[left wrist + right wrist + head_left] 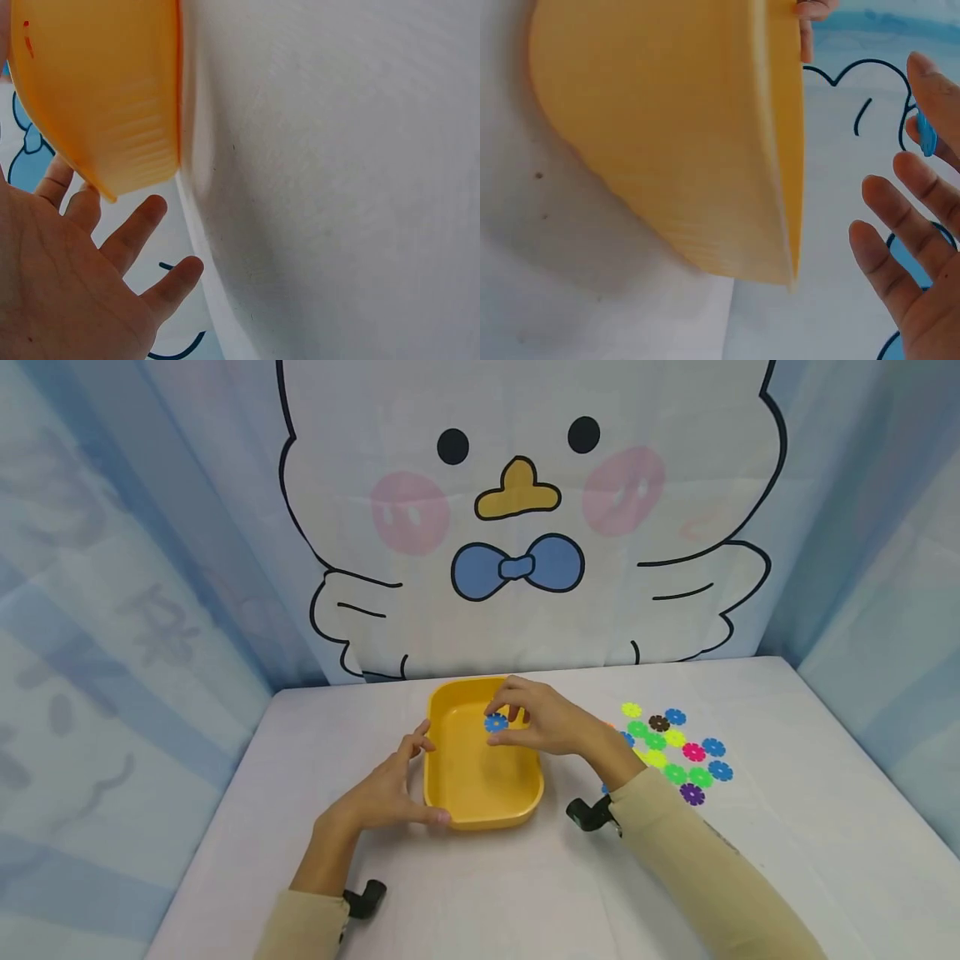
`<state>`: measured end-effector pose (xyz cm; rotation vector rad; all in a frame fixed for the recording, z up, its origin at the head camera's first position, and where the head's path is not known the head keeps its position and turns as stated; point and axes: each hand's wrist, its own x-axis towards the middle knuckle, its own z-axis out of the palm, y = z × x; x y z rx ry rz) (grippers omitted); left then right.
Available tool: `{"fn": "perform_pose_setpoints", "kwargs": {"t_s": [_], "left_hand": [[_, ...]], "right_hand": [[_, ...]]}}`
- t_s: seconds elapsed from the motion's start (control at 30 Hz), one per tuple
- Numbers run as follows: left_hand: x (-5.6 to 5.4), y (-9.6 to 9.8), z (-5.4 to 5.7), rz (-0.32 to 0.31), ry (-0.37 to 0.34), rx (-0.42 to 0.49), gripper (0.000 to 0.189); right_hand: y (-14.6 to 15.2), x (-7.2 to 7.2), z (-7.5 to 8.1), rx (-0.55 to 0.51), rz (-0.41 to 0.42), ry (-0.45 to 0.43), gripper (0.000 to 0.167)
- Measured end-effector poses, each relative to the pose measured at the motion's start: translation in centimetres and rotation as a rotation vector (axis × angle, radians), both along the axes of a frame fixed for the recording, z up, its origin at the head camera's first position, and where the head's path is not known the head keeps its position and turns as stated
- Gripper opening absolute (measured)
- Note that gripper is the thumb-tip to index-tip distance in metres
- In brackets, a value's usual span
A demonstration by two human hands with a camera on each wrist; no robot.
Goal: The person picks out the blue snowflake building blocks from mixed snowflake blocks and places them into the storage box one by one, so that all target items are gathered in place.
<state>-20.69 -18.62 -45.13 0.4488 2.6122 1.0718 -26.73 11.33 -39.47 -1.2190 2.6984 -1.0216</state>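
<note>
My right hand [551, 717] is over the back right part of a yellow tray [480, 785]. Thumb and a fingertip pinch a small blue flower-shaped disc [496, 722], which shows edge-on in the right wrist view as a blue sliver [926, 133]. The other fingers of that hand are spread. My left hand [386, 789] holds the tray at its left side, thumb at the near left corner and fingertips at the left rim. In the left wrist view, two spread fingers [135, 232] extend below the tray's end, off its wall [112, 97].
Several flower-shaped discs in green, yellow, blue, pink, brown and purple [692, 793] lie on the white table [480, 893] right of the tray, some partly behind my right forearm. A curtain with a cartoon figure [517, 610] hangs behind the table.
</note>
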Motion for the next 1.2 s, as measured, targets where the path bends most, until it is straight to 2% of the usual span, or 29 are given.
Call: {"fn": "perform_pose_setpoints", "kwargs": {"t_s": [0.2, 0.5, 0.73, 0.97, 1.1, 1.2], "left_hand": [[0.0, -0.2, 0.0, -0.013, 0.006, 0.012, 0.103], [-0.2, -0.2, 0.0, -0.021, 0.007, 0.02, 0.104], [-0.2, -0.4, -0.2, -0.024, -0.012, 0.028, 0.103], [-0.2, -0.7, -0.1, -0.009, -0.004, 0.025, 0.116], [-0.2, -0.7, -0.2, -0.015, 0.004, 0.039, 0.117], [-0.1, -0.6, -0.3, -0.01, -0.006, 0.042, 0.127]], "right_hand": [[-1.5, -1.1, 0.7, 0.011, 0.003, -0.013, 0.042], [-3.2, -2.8, 0.1, -0.032, 0.013, -0.096, 0.042], [-4.2, -3.6, 0.0, -0.048, 0.014, -0.127, 0.042], [-5.2, -4.6, -0.9, -0.053, 0.036, -0.161, 0.04], [-5.6, -4.9, -1.7, -0.025, 0.001, -0.207, 0.039], [-5.7, -5.2, -2.4, 0.006, -0.024, -0.228, 0.037]]}}
